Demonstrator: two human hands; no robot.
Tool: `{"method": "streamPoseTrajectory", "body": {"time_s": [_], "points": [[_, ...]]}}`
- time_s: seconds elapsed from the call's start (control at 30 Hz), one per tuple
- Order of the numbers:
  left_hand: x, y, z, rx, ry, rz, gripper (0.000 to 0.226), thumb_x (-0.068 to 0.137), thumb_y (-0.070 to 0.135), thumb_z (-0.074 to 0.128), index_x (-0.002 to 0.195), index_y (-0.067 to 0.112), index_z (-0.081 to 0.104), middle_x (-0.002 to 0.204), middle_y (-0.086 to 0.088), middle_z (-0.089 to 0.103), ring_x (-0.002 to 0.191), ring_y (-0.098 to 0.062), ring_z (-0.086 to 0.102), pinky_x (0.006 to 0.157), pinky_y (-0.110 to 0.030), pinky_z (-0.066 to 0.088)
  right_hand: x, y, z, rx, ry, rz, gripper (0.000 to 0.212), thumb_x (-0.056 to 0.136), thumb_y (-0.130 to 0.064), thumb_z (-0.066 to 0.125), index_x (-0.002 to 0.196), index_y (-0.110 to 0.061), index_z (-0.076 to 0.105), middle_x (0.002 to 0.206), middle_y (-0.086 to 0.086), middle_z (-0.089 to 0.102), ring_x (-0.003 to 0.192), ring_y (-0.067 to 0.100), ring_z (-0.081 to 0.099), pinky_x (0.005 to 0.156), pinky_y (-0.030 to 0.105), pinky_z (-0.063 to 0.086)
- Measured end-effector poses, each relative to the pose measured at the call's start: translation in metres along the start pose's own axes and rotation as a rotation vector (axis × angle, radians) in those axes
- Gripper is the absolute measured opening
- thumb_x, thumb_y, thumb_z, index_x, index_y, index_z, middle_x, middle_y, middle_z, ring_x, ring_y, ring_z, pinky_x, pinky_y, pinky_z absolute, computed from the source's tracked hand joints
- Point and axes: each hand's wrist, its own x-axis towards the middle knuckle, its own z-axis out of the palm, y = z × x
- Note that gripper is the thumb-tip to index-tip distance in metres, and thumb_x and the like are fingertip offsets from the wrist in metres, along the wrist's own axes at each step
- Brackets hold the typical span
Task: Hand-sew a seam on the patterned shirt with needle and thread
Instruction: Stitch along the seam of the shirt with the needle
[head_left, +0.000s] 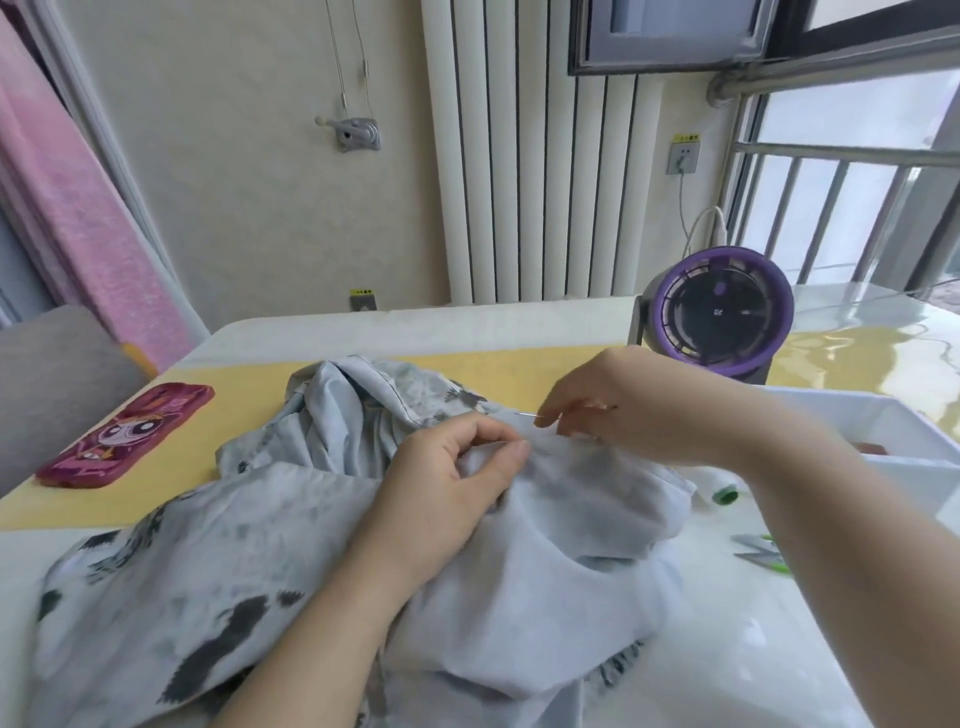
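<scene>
The patterned shirt (270, 545), pale blue-grey with dark blotches, lies crumpled across the table in front of me. My left hand (457, 483) pinches a fold of its fabric between thumb and fingers near the middle of the view. Just right of it, my right hand (613, 405) pinches a thin silver needle (529, 414) whose tip points left, close to the pinched fold. The thread is too fine to make out.
A pink cartoon phone case (124, 436) lies at the left on the yellow mat. A purple desk fan (722, 317) stands behind my right hand. A white tray (893, 431), a green thread spool (724, 493) and green-handled snips (763, 551) sit at the right.
</scene>
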Motion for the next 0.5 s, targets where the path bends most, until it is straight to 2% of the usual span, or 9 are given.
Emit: {"method": "streamPoseTrajectory", "body": {"time_s": [0.13, 0.27, 0.4, 0.5], "points": [[-0.0014, 0.0013, 0.002, -0.041, 0.004, -0.018, 0.01, 0.085, 0.014, 0.066, 0.076, 0.019, 0.067, 0.058, 0.004, 0.056, 0.044, 0.001, 0.044, 0.051, -0.01, 0.037, -0.0051, 0.0007, -0.0003, -0.043, -0.027, -0.004, 0.025, 0.093, -0.013, 0.051, 0.095, -0.033, 0.065, 0.088, -0.017, 0.067, 0.079, 0.003, 0.063, 0.065, 0.014, 0.048], [-0.0026, 0.0022, 0.0037, -0.035, 0.009, -0.023, 0.009, 0.085, 0.014, 0.066, 0.077, 0.018, 0.067, 0.06, 0.004, 0.057, 0.045, 0.0, 0.043, 0.051, -0.01, 0.038, -0.0078, 0.0003, -0.0009, -0.037, -0.029, -0.007, 0.031, 0.089, -0.006, 0.049, 0.089, -0.032, 0.067, 0.088, -0.016, 0.068, 0.081, 0.005, 0.066, 0.076, 0.03, 0.055], [-0.0038, 0.0033, 0.0014, -0.046, 0.013, -0.014, 0.007, 0.085, 0.014, 0.065, 0.078, 0.016, 0.067, 0.061, -0.005, 0.055, 0.045, -0.002, 0.043, 0.051, -0.011, 0.038, -0.0077, -0.0019, 0.0, -0.047, -0.037, -0.013, 0.035, 0.087, -0.002, 0.048, 0.09, -0.031, 0.068, 0.088, -0.015, 0.069, 0.081, 0.004, 0.065, 0.077, 0.025, 0.054], [-0.0026, 0.0039, 0.0, -0.047, 0.008, -0.017, 0.008, 0.085, 0.012, 0.065, 0.078, 0.014, 0.067, 0.058, -0.003, 0.053, 0.043, 0.0, 0.044, 0.05, -0.01, 0.037, -0.0064, -0.0036, 0.0006, -0.037, -0.033, -0.032, 0.035, 0.087, -0.002, 0.049, 0.089, -0.031, 0.069, 0.086, -0.017, 0.069, 0.078, 0.001, 0.064, 0.074, 0.02, 0.053]]}}
